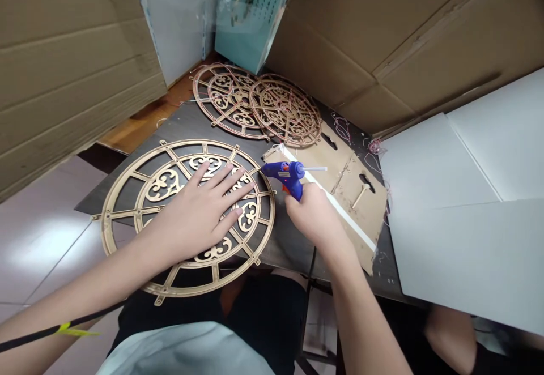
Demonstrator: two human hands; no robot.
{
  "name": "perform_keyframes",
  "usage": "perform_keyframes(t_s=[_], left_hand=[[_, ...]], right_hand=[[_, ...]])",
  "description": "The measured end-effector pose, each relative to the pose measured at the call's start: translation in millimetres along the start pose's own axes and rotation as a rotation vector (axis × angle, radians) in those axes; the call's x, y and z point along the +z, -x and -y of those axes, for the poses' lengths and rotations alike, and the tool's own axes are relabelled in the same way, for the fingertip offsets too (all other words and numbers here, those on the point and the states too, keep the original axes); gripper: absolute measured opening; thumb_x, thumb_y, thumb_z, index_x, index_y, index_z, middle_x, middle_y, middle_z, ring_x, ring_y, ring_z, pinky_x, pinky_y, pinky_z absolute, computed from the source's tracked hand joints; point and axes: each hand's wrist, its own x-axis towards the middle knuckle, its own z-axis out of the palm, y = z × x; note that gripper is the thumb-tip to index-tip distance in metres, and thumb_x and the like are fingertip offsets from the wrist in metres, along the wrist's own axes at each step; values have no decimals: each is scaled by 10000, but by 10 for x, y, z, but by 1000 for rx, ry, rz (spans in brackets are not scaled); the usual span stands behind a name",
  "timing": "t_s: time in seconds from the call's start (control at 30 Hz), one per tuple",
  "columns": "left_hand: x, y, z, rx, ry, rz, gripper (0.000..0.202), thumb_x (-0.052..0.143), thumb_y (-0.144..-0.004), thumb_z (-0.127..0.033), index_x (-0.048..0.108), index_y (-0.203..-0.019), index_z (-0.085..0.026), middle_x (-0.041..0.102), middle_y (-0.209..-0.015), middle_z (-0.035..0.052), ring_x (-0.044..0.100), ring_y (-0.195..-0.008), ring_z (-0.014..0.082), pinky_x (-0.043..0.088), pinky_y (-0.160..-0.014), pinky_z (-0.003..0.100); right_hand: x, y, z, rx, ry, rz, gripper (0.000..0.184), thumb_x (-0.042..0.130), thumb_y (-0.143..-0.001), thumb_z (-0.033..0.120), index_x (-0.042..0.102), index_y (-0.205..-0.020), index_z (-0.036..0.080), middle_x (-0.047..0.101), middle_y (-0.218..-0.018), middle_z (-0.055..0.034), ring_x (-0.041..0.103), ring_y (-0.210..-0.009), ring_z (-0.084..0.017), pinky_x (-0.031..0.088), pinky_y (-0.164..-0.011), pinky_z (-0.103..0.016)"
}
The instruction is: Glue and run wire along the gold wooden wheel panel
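The left hand (195, 216) lies spread flat on the gold fretwork wheel (204, 144) at lower left of centre, while the right hand (310, 211) grips a blue hot glue gun (289, 174) whose nozzle (264, 167), just beside the wheel's rim, could smear glue there if knocked.

Left hand (199, 216): lies flat, fingers spread, on a large gold circular lattice wheel (187, 145)
Right hand (312, 216): grips a blue-and-orange hot glue gun (284, 174), a white glue stick (315, 168) projecting from its back
Beside the gun: a tan cardboard panel with keyhole slots (352, 194), a white strip (335, 202) along it
Behind: two overlapping gold lattice wheels (285, 111)
Underneath: a dark tabletop (289, 250)
Right side: white foam boards (450, 205)
Surrounding: brown corrugated cardboard sheets (72, 63)
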Motion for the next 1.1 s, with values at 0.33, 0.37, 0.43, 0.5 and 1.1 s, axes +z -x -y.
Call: perform_keyframes(t_s=[0.33, 0.37, 0.43, 0.5, 1.1], left_hand=[[-27, -22, -6, 4, 19, 8, 535, 363, -1066, -392, 486, -1557, -221, 389, -1646, 108, 279, -1545, 351, 130, -1271, 648], [-38, -22, -8, 8, 12, 26, 536, 356, -1069, -391, 478, -1562, -219, 383, -1648, 109, 280, -1544, 353, 139, -1268, 650], [-59, -21, -10, 3, -11, 46, 540, 339, -1077, -395, 456, -1575, -223, 363, -1659, 101, 272, -1548, 351, 153, -1263, 651], [-72, -24, -6, 2, -26, 52, 542, 334, -1080, -404, 448, -1580, -229, 353, -1664, 95, 265, -1551, 349, 158, -1261, 648], [-37, -40, -9, -7, -70, 38, 552, 282, -1088, -422, 448, -1578, -227, 372, -1655, 105, 276, -1547, 348, 181, -1253, 660]], right_hand=[[-11, -31, -22, 34, -48, -4, 130, 539, -875, 242, 619, -814, 159, 645, -763, -81, 503, -626, -151, 311, -597, -265], [5, 4, -46, 56, -59, -2, 143, 535, -883, 247, 621, -812, 157, 649, -763, -86, 516, -630, -155, 317, -603, -266], [41, 103, -104, 92, -78, -7, 152, 531, -892, 255, 627, -834, 152, 662, -791, -98, 549, -650, -163, 327, -610, -269], [67, 208, -158, 113, -104, -6, 144, 532, -895, 252, 637, -891, 154, 677, -842, -102, 584, -691, -169, 339, -624, -268], [244, 460, 44, 204, 193, -17, 162, 472, -974, 214, 620, -1006, 156, 703, -880, -121, 695, -811, -266, 326, -640, -303]])
